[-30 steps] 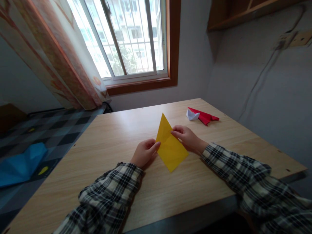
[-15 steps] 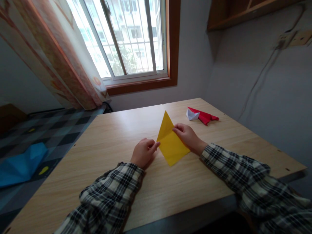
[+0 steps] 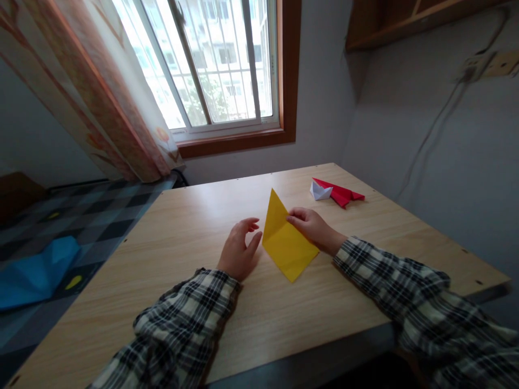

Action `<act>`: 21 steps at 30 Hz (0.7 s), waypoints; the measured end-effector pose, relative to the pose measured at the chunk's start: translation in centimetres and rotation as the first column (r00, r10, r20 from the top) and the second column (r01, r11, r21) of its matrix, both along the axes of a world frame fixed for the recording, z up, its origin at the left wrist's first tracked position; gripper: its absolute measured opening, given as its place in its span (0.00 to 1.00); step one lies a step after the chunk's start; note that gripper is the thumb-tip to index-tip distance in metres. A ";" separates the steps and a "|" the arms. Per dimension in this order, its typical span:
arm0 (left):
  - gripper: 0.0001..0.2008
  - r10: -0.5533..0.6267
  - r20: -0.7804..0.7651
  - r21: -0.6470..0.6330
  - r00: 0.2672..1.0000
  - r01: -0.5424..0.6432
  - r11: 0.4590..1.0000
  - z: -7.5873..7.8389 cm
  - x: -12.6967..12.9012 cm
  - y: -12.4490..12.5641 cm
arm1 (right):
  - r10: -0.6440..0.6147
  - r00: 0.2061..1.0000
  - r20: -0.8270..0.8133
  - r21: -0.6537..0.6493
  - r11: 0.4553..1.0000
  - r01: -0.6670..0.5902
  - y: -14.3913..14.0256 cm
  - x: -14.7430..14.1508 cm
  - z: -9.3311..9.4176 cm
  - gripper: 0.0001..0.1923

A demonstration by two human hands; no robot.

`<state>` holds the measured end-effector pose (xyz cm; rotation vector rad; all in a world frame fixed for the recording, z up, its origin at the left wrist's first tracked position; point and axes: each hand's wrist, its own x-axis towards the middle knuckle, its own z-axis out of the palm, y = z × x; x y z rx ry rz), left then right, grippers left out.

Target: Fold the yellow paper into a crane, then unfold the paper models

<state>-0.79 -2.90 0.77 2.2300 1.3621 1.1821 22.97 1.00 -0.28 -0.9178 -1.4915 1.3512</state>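
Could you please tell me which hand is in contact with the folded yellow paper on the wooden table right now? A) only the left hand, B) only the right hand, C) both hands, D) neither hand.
B: the right hand pinches the right edge of the folded yellow paper, while the left hand is open on the wooden table beside it, fingers just clear of the sheet.

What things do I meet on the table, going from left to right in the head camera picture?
left hand → yellow folded paper → right hand → white folded paper → red folded paper.
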 end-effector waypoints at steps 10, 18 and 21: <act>0.11 -0.188 -0.121 0.002 0.975 0.190 0.982 0.3 0.3 -0.3 | 0.071 0.991 0.109 0.018 0.997 -0.073 0.0 0.0 0.1 0.15; 0.11 -0.033 -0.022 0.027 0.999 0.033 0.999 -0.2 -0.3 0.6 | 0.050 0.994 0.095 0.021 0.998 -0.052 0.5 0.5 -0.3 0.17; 0.12 0.046 0.004 -0.028 0.999 -0.046 0.999 -0.4 -0.9 1.3 | 0.042 0.995 0.089 0.022 0.999 -0.044 0.7 0.9 -0.2 0.18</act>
